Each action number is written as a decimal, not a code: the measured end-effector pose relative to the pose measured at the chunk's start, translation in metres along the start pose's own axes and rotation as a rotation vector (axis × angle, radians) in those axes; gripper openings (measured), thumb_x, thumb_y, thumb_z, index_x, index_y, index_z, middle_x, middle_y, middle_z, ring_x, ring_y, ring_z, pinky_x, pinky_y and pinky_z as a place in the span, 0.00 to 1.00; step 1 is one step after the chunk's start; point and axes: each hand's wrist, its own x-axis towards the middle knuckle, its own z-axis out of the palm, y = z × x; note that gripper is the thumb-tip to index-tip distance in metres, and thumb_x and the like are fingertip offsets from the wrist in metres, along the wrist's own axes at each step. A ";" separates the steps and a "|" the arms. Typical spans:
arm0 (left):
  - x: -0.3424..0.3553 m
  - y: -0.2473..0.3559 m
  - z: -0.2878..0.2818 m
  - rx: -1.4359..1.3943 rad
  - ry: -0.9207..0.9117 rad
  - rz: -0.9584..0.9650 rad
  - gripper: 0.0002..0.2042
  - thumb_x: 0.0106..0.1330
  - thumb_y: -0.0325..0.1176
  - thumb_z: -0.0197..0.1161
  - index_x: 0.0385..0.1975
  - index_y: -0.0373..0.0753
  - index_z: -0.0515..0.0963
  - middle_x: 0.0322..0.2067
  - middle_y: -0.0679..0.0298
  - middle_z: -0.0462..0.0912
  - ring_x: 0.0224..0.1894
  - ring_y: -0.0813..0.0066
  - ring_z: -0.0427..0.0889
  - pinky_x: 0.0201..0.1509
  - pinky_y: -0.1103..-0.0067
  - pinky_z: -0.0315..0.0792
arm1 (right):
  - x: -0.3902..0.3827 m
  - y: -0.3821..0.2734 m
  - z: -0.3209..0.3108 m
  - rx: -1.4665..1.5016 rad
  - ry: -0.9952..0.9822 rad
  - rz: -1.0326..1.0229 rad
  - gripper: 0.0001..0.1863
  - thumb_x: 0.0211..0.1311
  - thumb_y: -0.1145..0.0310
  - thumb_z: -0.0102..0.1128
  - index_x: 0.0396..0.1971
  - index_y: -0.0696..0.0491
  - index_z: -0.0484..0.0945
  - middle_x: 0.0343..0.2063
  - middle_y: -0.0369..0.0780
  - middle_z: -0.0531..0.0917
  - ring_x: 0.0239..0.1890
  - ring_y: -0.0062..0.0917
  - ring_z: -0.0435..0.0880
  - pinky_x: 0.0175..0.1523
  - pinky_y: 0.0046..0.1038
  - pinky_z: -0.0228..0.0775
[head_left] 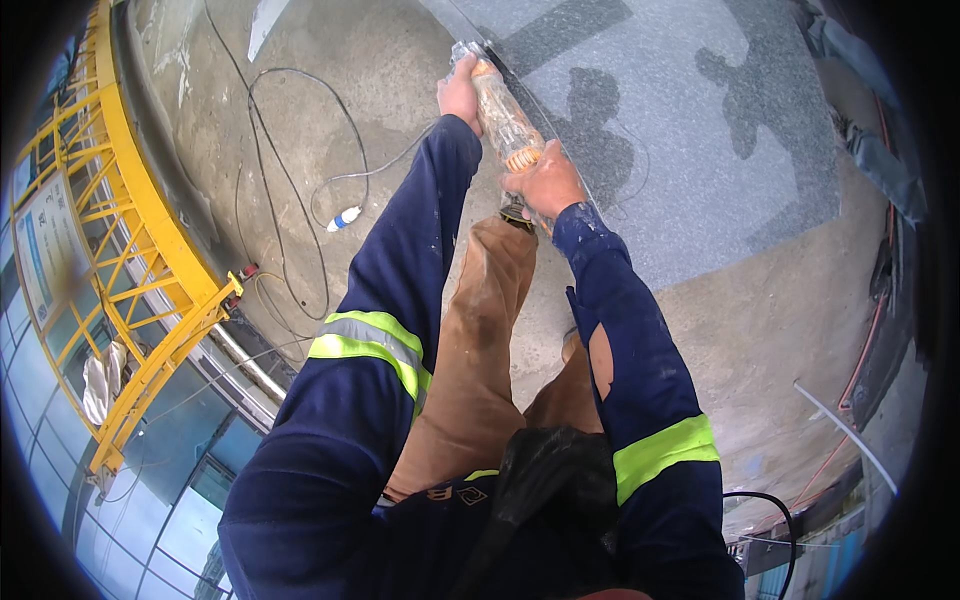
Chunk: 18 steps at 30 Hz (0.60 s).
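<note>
Tool [500, 112] lies 11-to-5 o'clock; my left hand [460, 95] grips the far end, right hand [550, 184] the near.

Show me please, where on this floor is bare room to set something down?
A wide bare patch of concrete lies between the grey slab, the right sleeve and the reddish line. A smaller one lies between the looped cable and the wrapped tool. Crowded: the left, around cable and blue-white plug, and where the hands hold the tool.
</note>
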 end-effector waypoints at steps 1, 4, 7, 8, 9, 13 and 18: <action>-0.003 -0.001 0.000 0.006 0.020 -0.008 0.20 0.74 0.47 0.58 0.47 0.33 0.77 0.36 0.54 0.85 0.35 0.59 0.87 0.41 0.60 0.82 | -0.002 0.002 0.000 0.007 -0.009 -0.010 0.37 0.51 0.62 0.79 0.50 0.69 0.66 0.40 0.58 0.85 0.31 0.37 0.91 0.29 0.34 0.84; -0.009 -0.005 0.002 0.015 0.062 -0.018 0.20 0.74 0.47 0.58 0.48 0.32 0.77 0.36 0.54 0.84 0.35 0.59 0.87 0.41 0.60 0.82 | -0.008 0.008 -0.001 0.012 -0.017 -0.015 0.36 0.52 0.62 0.78 0.51 0.67 0.65 0.41 0.58 0.86 0.30 0.38 0.91 0.28 0.34 0.85; -0.011 -0.007 0.000 0.011 0.072 -0.007 0.21 0.73 0.47 0.59 0.48 0.32 0.77 0.36 0.54 0.84 0.34 0.59 0.87 0.41 0.60 0.82 | -0.011 0.010 0.000 0.017 -0.004 -0.018 0.36 0.52 0.62 0.78 0.51 0.67 0.65 0.40 0.58 0.86 0.28 0.38 0.91 0.28 0.34 0.85; -0.012 -0.009 0.000 0.010 0.072 0.005 0.21 0.73 0.47 0.60 0.48 0.32 0.77 0.36 0.54 0.84 0.34 0.59 0.87 0.40 0.61 0.82 | -0.013 0.011 -0.001 0.014 -0.007 -0.018 0.36 0.52 0.62 0.78 0.50 0.67 0.65 0.39 0.58 0.86 0.28 0.38 0.91 0.28 0.34 0.85; -0.013 -0.010 0.000 0.016 0.079 0.014 0.21 0.73 0.47 0.60 0.48 0.32 0.77 0.36 0.54 0.84 0.34 0.59 0.87 0.40 0.61 0.82 | -0.014 0.011 -0.002 0.007 -0.006 -0.017 0.36 0.52 0.62 0.78 0.50 0.67 0.65 0.39 0.58 0.86 0.27 0.37 0.91 0.27 0.34 0.85; -0.017 -0.015 0.000 -0.020 0.068 0.024 0.21 0.73 0.47 0.60 0.47 0.31 0.77 0.35 0.54 0.84 0.33 0.59 0.87 0.39 0.60 0.82 | -0.020 0.010 -0.004 0.006 -0.018 0.010 0.35 0.53 0.63 0.78 0.50 0.66 0.65 0.39 0.58 0.86 0.26 0.37 0.91 0.27 0.34 0.85; -0.022 -0.018 -0.001 -0.011 0.073 0.024 0.21 0.72 0.47 0.60 0.47 0.30 0.77 0.34 0.53 0.84 0.32 0.59 0.87 0.38 0.61 0.82 | -0.025 0.014 -0.005 -0.023 0.004 -0.020 0.35 0.53 0.63 0.77 0.50 0.66 0.64 0.39 0.58 0.86 0.25 0.36 0.90 0.28 0.34 0.84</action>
